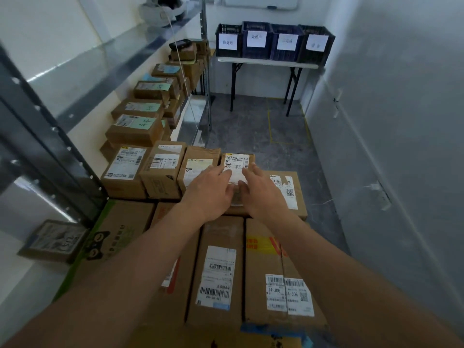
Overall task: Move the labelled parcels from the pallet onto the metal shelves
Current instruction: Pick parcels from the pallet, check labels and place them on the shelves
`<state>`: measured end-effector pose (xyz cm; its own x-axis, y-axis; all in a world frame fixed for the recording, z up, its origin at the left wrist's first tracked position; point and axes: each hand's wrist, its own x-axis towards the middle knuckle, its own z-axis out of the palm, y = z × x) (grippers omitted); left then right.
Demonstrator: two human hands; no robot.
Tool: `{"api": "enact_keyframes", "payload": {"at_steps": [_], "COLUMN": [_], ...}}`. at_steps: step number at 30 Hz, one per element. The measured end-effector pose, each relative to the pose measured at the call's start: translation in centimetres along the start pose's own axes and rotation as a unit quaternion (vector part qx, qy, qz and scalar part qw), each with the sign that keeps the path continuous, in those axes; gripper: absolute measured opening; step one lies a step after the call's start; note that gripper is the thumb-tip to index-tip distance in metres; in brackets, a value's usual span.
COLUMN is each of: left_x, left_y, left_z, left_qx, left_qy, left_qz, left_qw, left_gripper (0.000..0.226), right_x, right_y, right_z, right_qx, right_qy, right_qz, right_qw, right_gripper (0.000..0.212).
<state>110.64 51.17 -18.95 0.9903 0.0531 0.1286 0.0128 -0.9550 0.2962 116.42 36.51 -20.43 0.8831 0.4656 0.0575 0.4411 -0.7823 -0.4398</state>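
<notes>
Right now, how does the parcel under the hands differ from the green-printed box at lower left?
The small parcel lies in the far row with both hands on it, the left hand and the right hand; the green box lies nearer and untouched. The parcel is plain brown with a white label; the box is much bigger, with green print and a cat face. Both are cardboard.
</notes>
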Motion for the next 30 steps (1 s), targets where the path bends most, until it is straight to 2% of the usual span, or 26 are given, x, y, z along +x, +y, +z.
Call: {"api": "enact_keyframes", "payload": {"at_steps": [5, 10, 16, 20, 26, 30], "left_x": [-2.6, -6.2, -11.8, -16.2, -22.6, -26.4], "left_y": [-0.5, -0.6, -1.0, -1.5, -2.9, -5.0], "left_z": [-1.8, -3.4, -4.6, -5.0, -5.7, -6.0], "left_qx": [-0.001, 0.026, 0.037, 0.041, 0.016, 0.001], "left_qy": [0.006, 0.011, 0.026, 0.029, 0.05, 0.059], "left_qz": [-0.04, -0.084, -0.18, -0.24, -0.305, -0.336], "left_qw": [0.999, 0.996, 0.983, 0.969, 0.951, 0.94], "left_gripper": [0.037, 0.046, 0.05, 0.062, 0.06, 0.058], "right_x": [-1.9, -3.7, -5.8, -7.7, -9.5, -11.1], "right_y": [-2.4, -4.4, -6.1, -8.2, -12.0, -14.6], "right_z": [-1.5, -1.9, -0.7, -0.2, 2.9, 4.6], "right_qx": [-0.014, 0.003, 0.002, 0.013, -0.002, 0.011], "right_qy": [-0.019, -0.021, -0.064, -0.076, -0.105, -0.129], "right_qz": [-0.022, -0.092, -0.169, -0.232, -0.29, -0.321], "right_qw": [0.999, 0.996, 0.984, 0.97, 0.951, 0.938], "right_gripper": [0.051, 0.049, 0.055, 0.045, 0.052, 0.04]}}
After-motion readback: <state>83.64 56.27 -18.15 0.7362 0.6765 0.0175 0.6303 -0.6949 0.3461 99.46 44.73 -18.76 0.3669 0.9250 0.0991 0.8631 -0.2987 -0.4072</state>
